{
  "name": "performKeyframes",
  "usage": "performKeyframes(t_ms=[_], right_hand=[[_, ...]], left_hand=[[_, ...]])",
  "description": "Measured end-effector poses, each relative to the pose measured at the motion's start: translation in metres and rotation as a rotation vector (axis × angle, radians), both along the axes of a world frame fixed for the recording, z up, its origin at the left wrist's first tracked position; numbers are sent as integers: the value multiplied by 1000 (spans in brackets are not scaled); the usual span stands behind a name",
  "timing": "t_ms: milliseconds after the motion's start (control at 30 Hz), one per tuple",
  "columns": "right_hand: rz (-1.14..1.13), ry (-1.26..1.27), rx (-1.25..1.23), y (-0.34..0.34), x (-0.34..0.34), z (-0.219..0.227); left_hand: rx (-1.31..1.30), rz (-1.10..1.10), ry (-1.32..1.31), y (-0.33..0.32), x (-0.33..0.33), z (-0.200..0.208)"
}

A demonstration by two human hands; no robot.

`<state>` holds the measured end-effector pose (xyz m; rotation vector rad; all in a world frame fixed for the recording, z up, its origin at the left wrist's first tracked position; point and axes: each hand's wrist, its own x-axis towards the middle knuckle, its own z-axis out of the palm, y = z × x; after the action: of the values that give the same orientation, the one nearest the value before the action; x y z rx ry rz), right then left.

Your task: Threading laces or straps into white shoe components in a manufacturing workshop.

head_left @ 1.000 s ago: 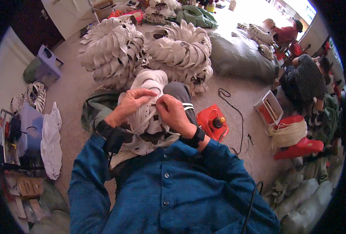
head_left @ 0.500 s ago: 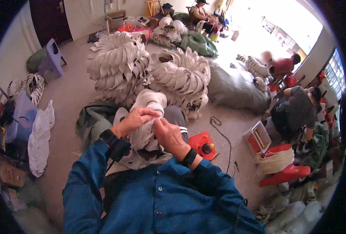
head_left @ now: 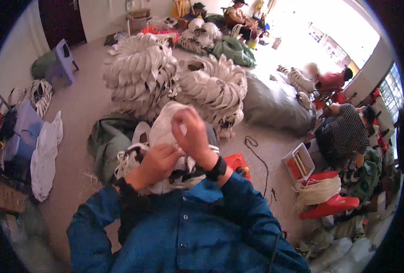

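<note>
Piles (head_left: 142,73) beyond right hand (head_left: 191,132), sack (head_left: 277,104) farther right

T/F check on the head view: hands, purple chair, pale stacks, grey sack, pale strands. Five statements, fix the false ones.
1. The right hand is higher in the picture than the left hand. True.
2. Both hands are gloved. False: both are bare.
3. The large grey sack lies right of the two pale stacks. True.
4. The purple chair stands right of those stacks. False: the purple chair is left of them.
5. Pale strands lie across a red plastic object. True.
</note>
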<state>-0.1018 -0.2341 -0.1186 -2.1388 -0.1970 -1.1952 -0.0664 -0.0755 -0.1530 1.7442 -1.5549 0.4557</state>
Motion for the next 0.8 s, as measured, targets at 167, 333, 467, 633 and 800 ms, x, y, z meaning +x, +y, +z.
performKeyframes(t_ms=[167, 333, 467, 633, 800], right_hand=[[152, 22, 107, -1, 0, 38], [73, 317, 261, -21, -26, -17], [96, 279, 92, -16, -44, -46], [-34, 210, -138, -16, -38, -57], [-319, 125, 151, -59, -33, -22]], left_hand=[[206, 186, -397, -31, 30, 19], [324, 106, -111, -15, 49, 33], [126, -305, 1130, 13, 21, 133], [-1, -362, 1044, 24, -12, 149], [42, 27, 397, 23, 13, 60]])
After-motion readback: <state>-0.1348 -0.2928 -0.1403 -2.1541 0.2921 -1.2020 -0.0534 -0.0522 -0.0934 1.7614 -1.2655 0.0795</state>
